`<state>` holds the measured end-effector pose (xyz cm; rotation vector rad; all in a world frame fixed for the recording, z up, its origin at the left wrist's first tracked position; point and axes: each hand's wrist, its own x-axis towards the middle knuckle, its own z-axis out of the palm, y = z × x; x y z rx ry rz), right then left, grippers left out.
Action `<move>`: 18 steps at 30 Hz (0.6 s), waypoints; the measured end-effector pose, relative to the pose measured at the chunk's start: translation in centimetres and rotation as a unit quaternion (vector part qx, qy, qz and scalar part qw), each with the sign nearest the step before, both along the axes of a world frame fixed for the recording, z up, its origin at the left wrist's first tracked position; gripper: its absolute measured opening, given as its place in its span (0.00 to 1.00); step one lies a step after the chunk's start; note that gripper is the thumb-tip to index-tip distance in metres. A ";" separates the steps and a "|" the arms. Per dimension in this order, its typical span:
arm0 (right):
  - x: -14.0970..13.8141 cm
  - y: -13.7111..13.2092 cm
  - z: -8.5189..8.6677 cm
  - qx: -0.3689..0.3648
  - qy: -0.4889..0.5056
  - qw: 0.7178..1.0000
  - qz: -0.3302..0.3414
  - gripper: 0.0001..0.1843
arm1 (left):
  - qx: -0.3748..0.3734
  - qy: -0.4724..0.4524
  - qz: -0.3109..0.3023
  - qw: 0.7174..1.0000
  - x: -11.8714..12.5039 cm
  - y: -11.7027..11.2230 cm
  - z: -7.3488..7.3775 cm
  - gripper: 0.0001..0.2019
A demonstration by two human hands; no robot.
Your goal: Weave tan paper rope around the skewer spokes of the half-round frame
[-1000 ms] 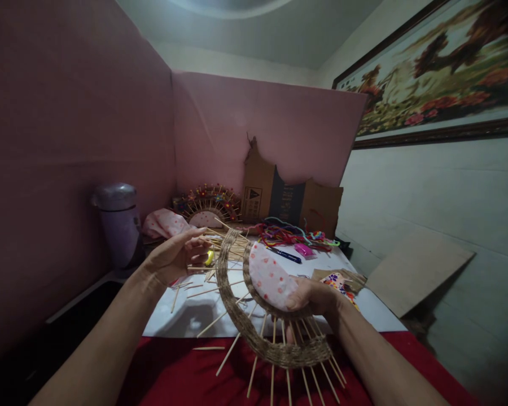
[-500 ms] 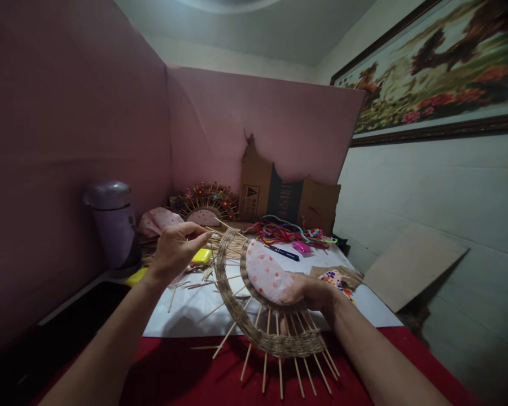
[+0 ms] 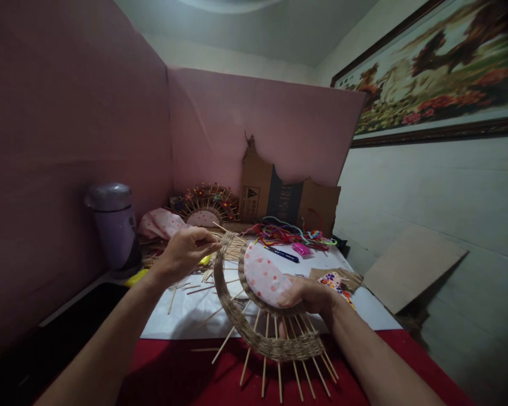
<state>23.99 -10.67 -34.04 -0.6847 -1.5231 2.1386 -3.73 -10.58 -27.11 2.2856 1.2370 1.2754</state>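
Observation:
My right hand (image 3: 307,293) grips a half-round woven fan-shaped piece (image 3: 275,344) by its flat centre, the thumb on white cloth with red dots (image 3: 265,273). Thin wooden sticks (image 3: 265,372) radiate from this centre, and a curved band of brown twine (image 3: 224,287) is woven across them. At the band's upper left end, my left hand (image 3: 190,251) is closed in a pinch close to the sticks. What lies between its fingertips is too small to make out.
A lilac bottle (image 3: 114,231) stands at left. Behind are a decorated half-round piece (image 3: 205,206), torn cardboard (image 3: 258,192), colourful pipe cleaners (image 3: 288,231), a dark blue cutter (image 3: 283,255) and a pink packet (image 3: 302,250). Loose sticks (image 3: 175,293) lie on the white tabletop.
My left hand has moved right and slightly down, bringing its pinched fingertips up to the end of the twine band. My right hand keeps its grip; the woven piece has shifted only slightly.

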 end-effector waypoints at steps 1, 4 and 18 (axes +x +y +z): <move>0.0 0.0 0.0 0.001 -0.003 1.000 -0.002 0.30 | -0.002 0.000 0.000 1.000 -0.1 0.0 0.4 0.08; -0.1 -0.1 0.2 0.006 -0.005 1.000 -0.003 0.31 | 0.033 0.031 0.024 0.999 -0.3 0.1 1.7 0.06; -0.2 -0.4 0.1 -0.028 0.035 0.998 0.039 0.29 | -0.081 0.009 0.001 0.997 -0.4 1.0 5.9 0.07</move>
